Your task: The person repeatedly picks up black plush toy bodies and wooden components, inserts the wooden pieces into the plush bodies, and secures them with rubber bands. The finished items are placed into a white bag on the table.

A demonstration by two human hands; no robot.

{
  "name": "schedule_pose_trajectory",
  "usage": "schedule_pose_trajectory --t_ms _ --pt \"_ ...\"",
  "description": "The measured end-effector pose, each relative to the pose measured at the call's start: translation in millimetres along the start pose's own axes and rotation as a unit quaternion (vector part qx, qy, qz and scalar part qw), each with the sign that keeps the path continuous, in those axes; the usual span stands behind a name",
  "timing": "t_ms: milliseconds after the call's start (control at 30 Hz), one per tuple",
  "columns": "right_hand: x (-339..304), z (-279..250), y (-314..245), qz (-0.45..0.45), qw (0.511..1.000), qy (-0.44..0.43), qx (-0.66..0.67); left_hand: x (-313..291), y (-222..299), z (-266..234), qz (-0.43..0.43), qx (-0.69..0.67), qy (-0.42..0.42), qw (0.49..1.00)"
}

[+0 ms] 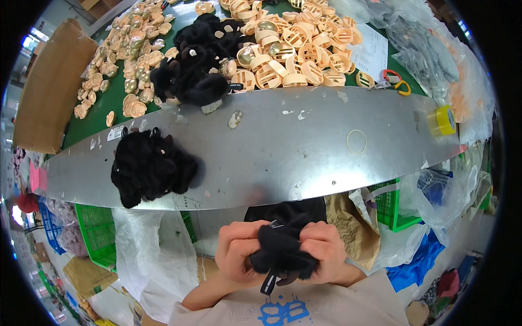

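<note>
In front of my chest I hold a black plush toy [285, 244] with both hands. My left hand [239, 251] has its fingers closed on the toy's left side. On the other side my right hand [325, 247] pinches the black fabric between thumb and fingers. A black clip or tag [268, 282] hangs from the toy's lower end, and a small metallic piece [276, 223] shows near my left fingertips. Beyond my hands, a pile of black plush toys [149, 165] lies on the left of the metal work surface [283, 136].
More black plush toys [198, 68] lie at the back beside heaped beige slotted plastic parts [312, 49]. Farther left are small beige and metallic pieces [133, 54] and a cardboard box [49, 87]. Scissors [399, 81] and yellow tape [446, 119] are on the right. Green crates [97, 231] stand below.
</note>
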State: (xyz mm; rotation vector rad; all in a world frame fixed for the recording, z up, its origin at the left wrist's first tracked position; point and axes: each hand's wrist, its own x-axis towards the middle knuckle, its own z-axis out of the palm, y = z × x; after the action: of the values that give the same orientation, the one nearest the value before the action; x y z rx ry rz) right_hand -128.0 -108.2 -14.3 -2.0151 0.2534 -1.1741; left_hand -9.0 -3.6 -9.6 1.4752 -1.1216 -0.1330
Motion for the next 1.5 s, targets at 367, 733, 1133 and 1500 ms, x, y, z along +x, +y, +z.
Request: schedule_pose_trajectory --t_ms 367,733,1133,1500 --pt "0.0 17.0 -17.9 0.079 0.997 -0.010 -0.023 -0.7 -8.3 8.8 -0.056 0.121 0.082 0.988" --pt "41.1 -10.8 26.9 0.393 0.784 -0.229 0.422 16.8 -31.1 1.2 0.073 0.027 0.019 0.997" --pt "40.7 -16.8 25.4 0.046 0.977 -0.200 -0.057 23.7 -13.9 -17.1 0.076 0.051 -0.110 0.990" --pt "36.8 -5.9 17.4 -0.006 0.970 -0.241 -0.015 17.4 -20.4 -15.9 0.134 0.059 -0.059 0.987"
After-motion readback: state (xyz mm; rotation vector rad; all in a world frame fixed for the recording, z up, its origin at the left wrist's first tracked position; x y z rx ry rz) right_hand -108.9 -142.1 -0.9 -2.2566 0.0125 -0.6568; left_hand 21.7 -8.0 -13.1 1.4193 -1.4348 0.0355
